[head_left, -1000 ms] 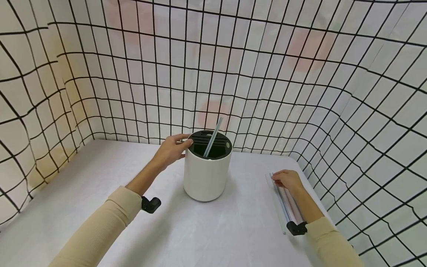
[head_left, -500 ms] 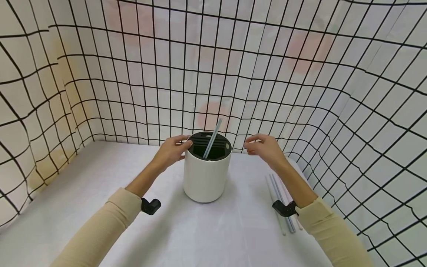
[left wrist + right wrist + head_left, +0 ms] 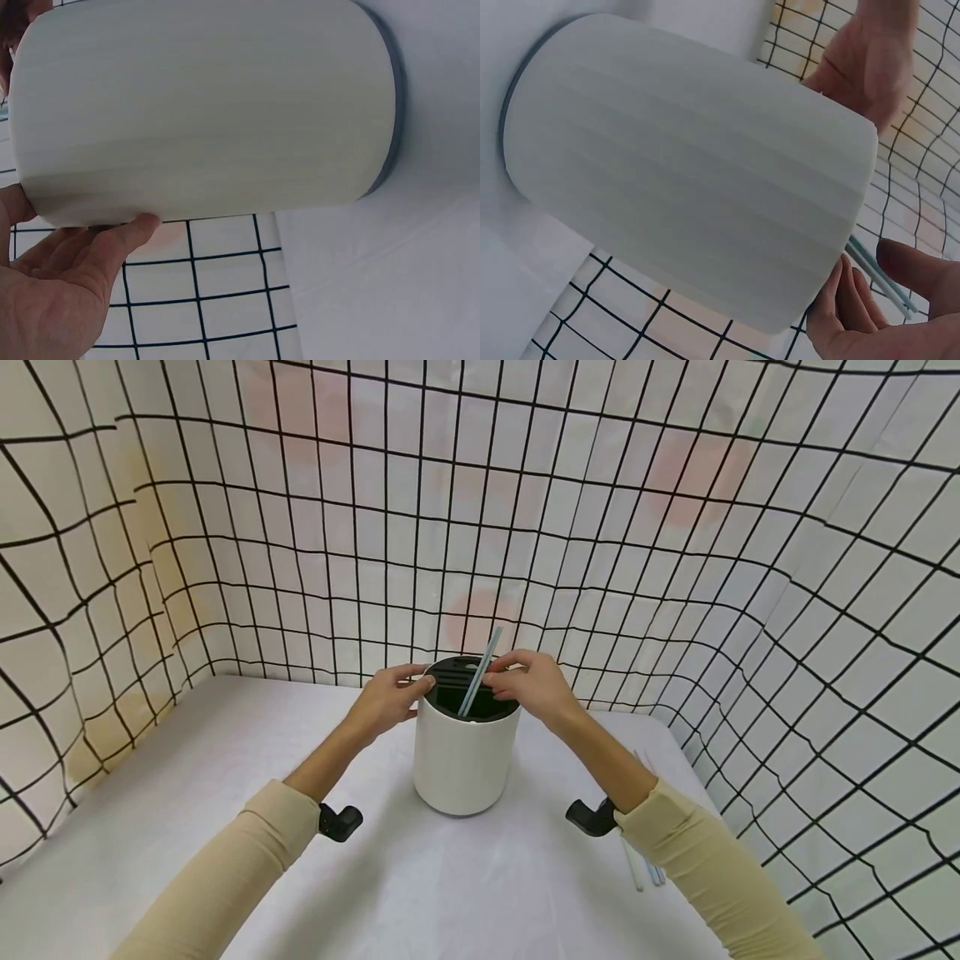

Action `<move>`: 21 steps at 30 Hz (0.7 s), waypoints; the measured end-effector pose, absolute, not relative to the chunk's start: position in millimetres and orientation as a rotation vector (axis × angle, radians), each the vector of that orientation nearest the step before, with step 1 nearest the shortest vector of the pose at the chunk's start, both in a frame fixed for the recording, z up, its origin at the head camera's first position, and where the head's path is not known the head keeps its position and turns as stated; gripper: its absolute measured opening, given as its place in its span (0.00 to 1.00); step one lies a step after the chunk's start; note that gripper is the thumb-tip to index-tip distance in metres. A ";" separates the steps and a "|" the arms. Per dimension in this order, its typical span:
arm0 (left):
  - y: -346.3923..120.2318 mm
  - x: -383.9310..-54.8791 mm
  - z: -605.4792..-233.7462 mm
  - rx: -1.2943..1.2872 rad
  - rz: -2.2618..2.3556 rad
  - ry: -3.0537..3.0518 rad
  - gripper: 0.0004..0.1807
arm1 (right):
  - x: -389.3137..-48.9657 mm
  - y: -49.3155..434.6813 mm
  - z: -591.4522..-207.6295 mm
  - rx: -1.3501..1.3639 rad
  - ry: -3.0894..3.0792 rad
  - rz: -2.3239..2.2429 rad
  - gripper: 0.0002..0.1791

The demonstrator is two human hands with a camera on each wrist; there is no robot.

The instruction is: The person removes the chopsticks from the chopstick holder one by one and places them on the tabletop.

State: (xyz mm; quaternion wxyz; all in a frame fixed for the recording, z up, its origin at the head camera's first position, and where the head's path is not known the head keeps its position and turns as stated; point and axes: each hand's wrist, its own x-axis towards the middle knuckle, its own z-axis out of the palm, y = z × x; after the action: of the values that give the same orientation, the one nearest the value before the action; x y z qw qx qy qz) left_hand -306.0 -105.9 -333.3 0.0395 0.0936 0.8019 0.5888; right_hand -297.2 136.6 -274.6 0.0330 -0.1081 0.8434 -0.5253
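Note:
A white cylindrical holder (image 3: 463, 768) with a black slotted top insert (image 3: 453, 678) stands upright on the table. Two thin pale blue straw-like sticks (image 3: 480, 672) lean out of its opening. My left hand (image 3: 386, 697) holds the holder's left rim, thumb on top and fingers along the outer wall, as the left wrist view also shows. Over the right rim is my right hand (image 3: 536, 689), its fingertips right beside the sticks. In the right wrist view, a gap shows between its thumb (image 3: 907, 266) and fingers, with the sticks (image 3: 877, 276) passing between them.
More thin sticks (image 3: 633, 868), whitish and bluish, lie at the right of the white table (image 3: 480, 893), partly under my right forearm. Black wire grid panels (image 3: 450, 552) enclose the back and both sides.
My right hand has moved from the sticks on the table, up and left, to the sticks in the holder. My left hand and the holder stay in place.

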 end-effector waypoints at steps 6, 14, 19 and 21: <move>-105.0 -306.1 -334.0 0.287 1.801 2.459 0.29 | -300.2 128.7 -280.2 -0.329 2.691 -1.532 0.16; -104.9 -306.1 -332.9 0.284 1.790 2.463 0.30 | -300.7 121.5 -287.6 -0.344 2.803 -1.477 0.13; -105.1 -305.4 -332.6 0.291 1.794 2.462 0.29 | -301.0 120.7 -288.2 -0.283 2.789 -1.529 0.14; -105.3 -305.3 -332.2 0.286 1.799 2.459 0.30 | -300.4 121.0 -286.3 -0.253 2.770 -1.559 0.15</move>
State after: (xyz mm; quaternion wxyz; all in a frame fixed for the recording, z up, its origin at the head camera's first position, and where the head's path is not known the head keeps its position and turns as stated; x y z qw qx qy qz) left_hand -305.3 -105.3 -332.2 0.0407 0.0933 0.8029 0.5873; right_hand -300.4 121.0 -286.3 -0.0236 -0.0794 0.8685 -0.4888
